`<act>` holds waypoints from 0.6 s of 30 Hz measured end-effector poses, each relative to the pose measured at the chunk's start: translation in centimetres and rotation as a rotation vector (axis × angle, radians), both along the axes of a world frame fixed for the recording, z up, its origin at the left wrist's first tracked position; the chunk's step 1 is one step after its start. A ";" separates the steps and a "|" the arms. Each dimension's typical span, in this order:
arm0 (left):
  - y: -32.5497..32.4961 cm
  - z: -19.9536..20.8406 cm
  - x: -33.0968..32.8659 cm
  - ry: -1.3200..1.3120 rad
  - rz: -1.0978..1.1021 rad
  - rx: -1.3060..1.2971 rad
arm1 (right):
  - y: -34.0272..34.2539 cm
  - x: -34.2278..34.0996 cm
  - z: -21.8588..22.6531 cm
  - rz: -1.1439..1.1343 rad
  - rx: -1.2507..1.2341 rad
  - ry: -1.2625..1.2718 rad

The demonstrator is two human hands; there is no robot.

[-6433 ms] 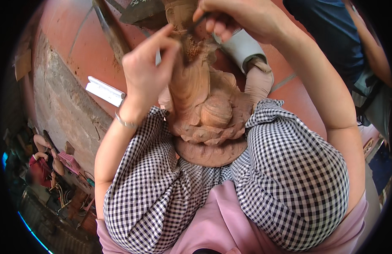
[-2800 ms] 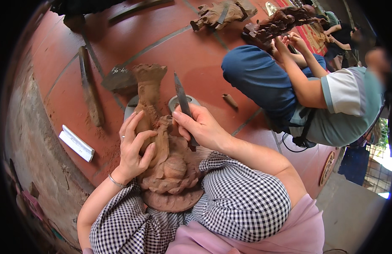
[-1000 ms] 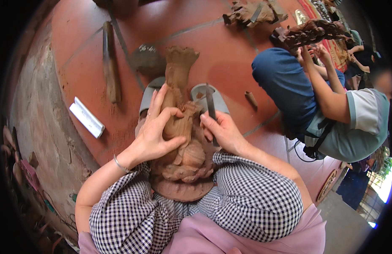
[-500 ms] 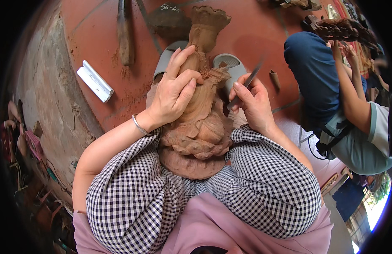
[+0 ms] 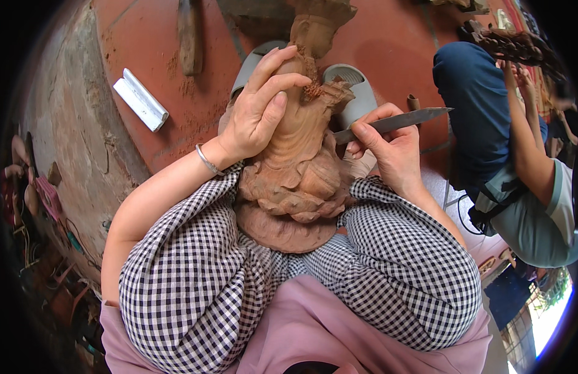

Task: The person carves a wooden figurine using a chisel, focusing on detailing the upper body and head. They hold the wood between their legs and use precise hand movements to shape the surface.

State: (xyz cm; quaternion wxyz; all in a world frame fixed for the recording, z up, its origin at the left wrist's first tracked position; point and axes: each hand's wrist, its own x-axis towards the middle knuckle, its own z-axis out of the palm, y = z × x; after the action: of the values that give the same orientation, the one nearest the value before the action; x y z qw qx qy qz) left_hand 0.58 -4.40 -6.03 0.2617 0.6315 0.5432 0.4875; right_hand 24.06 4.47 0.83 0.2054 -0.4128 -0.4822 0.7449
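Note:
A brown carved wooden figure (image 5: 301, 168) lies between my knees, its round base towards me and its narrower end pointing away. My left hand (image 5: 254, 112) rests along its left side, fingers spread and slightly bent. My right hand (image 5: 392, 146), closed, pinches a flat pointed metal blade (image 5: 420, 117) between thumb and fingers. The blade lies almost level, its pointed end to the right and its other end beside the carving. Loose reddish wood crumbs (image 5: 312, 90) sit in a hollow of the figure.
Grey sandals (image 5: 357, 93) are beyond the carving. A white block-like piece (image 5: 141, 100) and a wooden-handled tool (image 5: 190, 43) lie on the red tiled floor (image 5: 388, 56). At right sits another person (image 5: 473, 93) with a dark carved piece (image 5: 507, 43). A stone slab (image 5: 83, 118) runs along the left.
My right hand has moved right and turned the blade from steeply slanted to nearly level. My left fingers have loosened a little on the carving. The whole view has shifted slightly.

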 end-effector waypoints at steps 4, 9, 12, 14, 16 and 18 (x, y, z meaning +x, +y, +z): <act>0.0 -0.2 -0.2 -0.007 -0.023 0.021 | -0.2 0.0 0.2 0.004 0.056 -0.002; 0.1 -0.3 -0.4 0.024 -0.031 0.026 | -0.4 0.4 0.0 -0.003 0.079 -0.001; 0.1 -0.4 -0.6 0.026 -0.038 0.036 | -0.4 0.6 -0.2 -0.007 0.050 0.002; 0.1 -0.5 -0.7 0.030 -0.043 0.044 | -0.4 0.7 -0.2 -0.004 0.019 -0.013; 0.1 -0.6 -0.8 0.037 -0.049 0.054 | -0.5 0.7 -0.2 -0.028 -0.003 0.003; 0.1 -0.4 -0.9 0.037 -0.059 0.033 | -0.5 0.6 -0.1 -0.039 -0.011 0.002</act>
State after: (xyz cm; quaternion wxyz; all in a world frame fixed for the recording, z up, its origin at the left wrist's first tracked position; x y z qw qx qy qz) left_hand -0.28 -4.33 -6.44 0.2554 0.6603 0.5211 0.4767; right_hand 24.63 3.95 0.76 0.2180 -0.4226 -0.4697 0.7438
